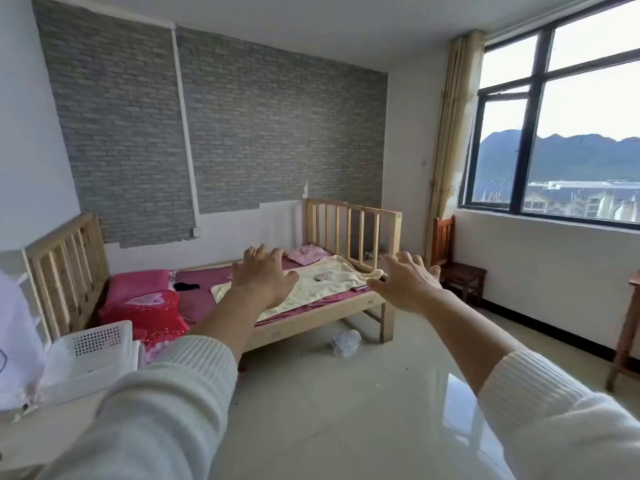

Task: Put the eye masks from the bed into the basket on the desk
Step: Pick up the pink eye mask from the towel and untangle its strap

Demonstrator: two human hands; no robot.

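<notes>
A wooden bed (311, 322) stands against the brick-papered wall across the room. A black eye mask (186, 286) lies on its magenta sheet beside the red pillow (145, 303). A pale grey eye mask (322, 276) rests on the cream blanket (329, 285). The white perforated basket (91, 355) sits on the desk (52, 431) at my lower left. My left hand (265, 277) and my right hand (407, 284) are stretched out in front of me, fingers spread, holding nothing and well short of the bed.
A crumpled clear plastic bag (344, 342) lies on the shiny tiled floor by the bed's foot. A wooden chair (457, 268) stands under the window at the right. Another wooden piece of furniture (627, 327) shows at the far right edge. A pink pillow (308, 254) lies near the footboard.
</notes>
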